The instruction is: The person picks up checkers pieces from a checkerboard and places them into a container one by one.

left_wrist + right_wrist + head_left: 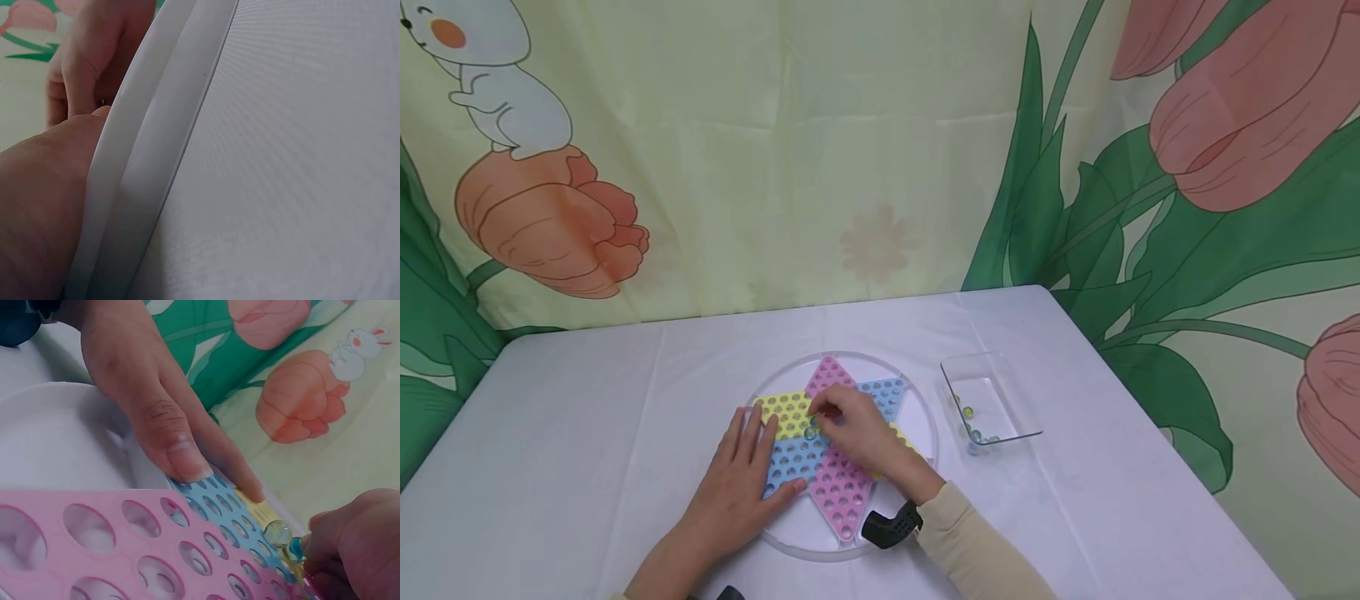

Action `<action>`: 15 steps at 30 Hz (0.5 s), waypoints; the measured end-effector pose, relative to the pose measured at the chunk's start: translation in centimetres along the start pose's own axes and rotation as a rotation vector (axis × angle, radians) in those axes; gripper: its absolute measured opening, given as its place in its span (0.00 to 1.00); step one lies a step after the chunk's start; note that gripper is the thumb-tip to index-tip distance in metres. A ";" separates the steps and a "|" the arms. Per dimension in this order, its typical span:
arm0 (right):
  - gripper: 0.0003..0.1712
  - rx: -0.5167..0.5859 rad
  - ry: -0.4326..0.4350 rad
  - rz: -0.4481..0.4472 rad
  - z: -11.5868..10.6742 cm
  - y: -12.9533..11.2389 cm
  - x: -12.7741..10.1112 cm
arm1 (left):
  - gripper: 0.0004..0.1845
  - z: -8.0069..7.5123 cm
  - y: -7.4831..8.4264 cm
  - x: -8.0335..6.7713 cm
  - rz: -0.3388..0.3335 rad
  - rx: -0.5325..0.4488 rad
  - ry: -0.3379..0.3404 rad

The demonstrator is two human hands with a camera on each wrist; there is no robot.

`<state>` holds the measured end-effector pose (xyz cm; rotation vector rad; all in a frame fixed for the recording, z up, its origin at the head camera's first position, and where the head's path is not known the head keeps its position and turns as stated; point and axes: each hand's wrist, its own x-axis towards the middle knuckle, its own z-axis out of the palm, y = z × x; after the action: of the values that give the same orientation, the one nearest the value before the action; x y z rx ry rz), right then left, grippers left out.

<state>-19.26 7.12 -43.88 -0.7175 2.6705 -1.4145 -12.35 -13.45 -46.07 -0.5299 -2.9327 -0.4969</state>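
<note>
A Chinese checkers board (842, 492) with pink, blue and yellow star points, dotted with round holes, lies on the table. My left hand (736, 483) rests on its left side, fingers spread and straight, thumb near the blue section. Over the middle, my right hand (863, 429) pinches a small marble with turquoise in it (295, 549) at its fingertips. Just beside those fingertips, a clear yellowish marble (278, 534) sits on the board. The left wrist view shows mostly the board's white rim (147, 150), with part of the left hand (40, 206) at its edge.
To the right of the board stands a clear plastic box (992, 392) with several glass marbles (976, 436) gathered at its near left corner. A white cloth covers the table (587, 433). Behind it hangs a printed curtain (715, 167) with tulips and a rabbit.
</note>
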 end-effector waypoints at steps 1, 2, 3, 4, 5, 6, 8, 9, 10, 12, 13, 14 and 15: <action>0.09 0.002 -0.003 0.006 0.0 -0.1 0.0 | 0.51 0.0 0.0 0.0 0.000 0.000 -0.002; 0.09 0.000 -0.005 0.008 0.1 -0.1 0.0 | 0.51 0.0 -0.1 0.0 -0.003 0.001 -0.009; 0.09 -0.002 -0.008 0.012 0.1 -0.1 0.0 | 0.51 0.0 -0.1 0.0 -0.007 0.001 -0.016; 0.09 -0.004 -0.009 0.011 0.2 -0.1 0.0 | 0.51 0.1 -0.1 0.0 -0.010 0.003 -0.021; 0.09 -0.007 -0.011 0.009 0.2 -0.1 -0.1 | 0.51 0.1 -0.1 0.1 -0.012 0.003 -0.025; 0.09 -0.010 -0.011 0.006 0.2 -0.1 -0.1 | 0.52 0.1 -0.1 0.1 -0.014 0.005 -0.027; 0.09 -0.013 -0.011 0.001 0.3 0.0 -0.1 | 0.52 0.1 -0.1 0.1 -0.009 0.011 -0.018; 0.09 -0.017 -0.011 -0.001 0.3 0.0 -0.1 | 0.51 0.1 -0.1 0.0 -0.004 0.012 -0.008; 0.09 -0.021 -0.011 -0.004 0.3 0.0 -0.1 | 0.51 0.1 -0.1 0.0 0.000 0.013 -0.001; 0.09 -0.027 -0.011 -0.009 0.3 0.1 -0.1 | 0.51 0.1 -0.1 0.0 0.008 0.011 0.012; 0.09 -0.029 -0.013 -0.012 0.3 0.1 -0.1 | 0.51 0.0 0.0 0.0 0.011 0.010 0.017; 0.09 -0.032 -0.015 -0.015 0.3 0.1 0.0 | 0.51 0.0 0.0 0.0 0.011 0.010 0.015; 0.09 -0.037 -0.017 -0.018 0.3 0.1 0.0 | 0.50 -0.1 0.0 0.0 0.010 0.008 0.012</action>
<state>-19.21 6.93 -44.19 -0.7545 2.6904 -1.3604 -12.31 -13.49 -46.02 -0.5379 -2.9181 -0.4852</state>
